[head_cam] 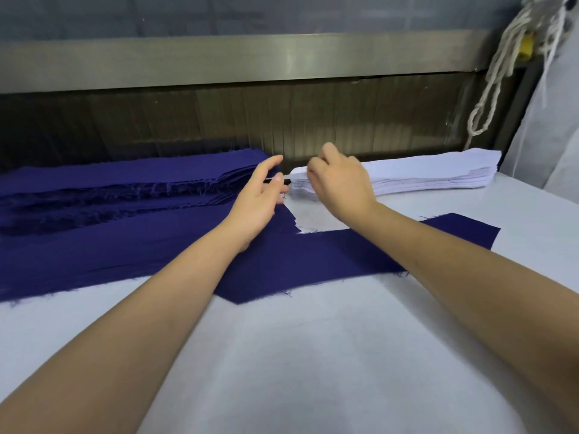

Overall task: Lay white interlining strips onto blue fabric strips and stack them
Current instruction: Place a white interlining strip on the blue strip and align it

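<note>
Head view caught both hands [294, 183] pinching at the white stack's [423, 172] nine-o'clock end, evidently to peel off one strip.

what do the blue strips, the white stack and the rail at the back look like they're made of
Blue strips: woven cloth, matte, judging by the frayed threads along the cut edges.
White stack: thin, flat, crisp sheets, probably nonwoven interlining, though paper would look the same.
Rail: metal with a dull brushed sheen, likely steel.
</note>
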A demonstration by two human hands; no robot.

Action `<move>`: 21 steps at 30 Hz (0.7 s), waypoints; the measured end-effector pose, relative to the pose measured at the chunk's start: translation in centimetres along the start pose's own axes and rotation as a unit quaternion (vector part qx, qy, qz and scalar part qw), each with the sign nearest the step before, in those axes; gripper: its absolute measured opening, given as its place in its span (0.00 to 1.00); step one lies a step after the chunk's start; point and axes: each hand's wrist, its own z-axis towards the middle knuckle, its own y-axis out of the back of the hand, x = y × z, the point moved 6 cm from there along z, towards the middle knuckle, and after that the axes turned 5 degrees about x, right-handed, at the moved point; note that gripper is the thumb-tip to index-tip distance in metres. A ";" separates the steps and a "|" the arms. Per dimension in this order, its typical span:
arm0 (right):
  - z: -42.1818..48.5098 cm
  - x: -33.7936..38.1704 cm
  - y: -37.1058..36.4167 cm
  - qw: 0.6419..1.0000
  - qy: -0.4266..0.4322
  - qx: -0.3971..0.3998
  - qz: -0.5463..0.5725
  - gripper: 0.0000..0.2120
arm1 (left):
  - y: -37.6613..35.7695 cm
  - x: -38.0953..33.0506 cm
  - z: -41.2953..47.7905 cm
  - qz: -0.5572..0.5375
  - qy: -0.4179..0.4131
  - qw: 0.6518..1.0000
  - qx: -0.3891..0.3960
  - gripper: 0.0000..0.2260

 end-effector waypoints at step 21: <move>-2.3 -6.1 -1.5 0.983 -0.124 0.115 -0.071 0.12 | 6.4 1.1 -3.9 -0.158 0.145 0.960 -0.179 0.15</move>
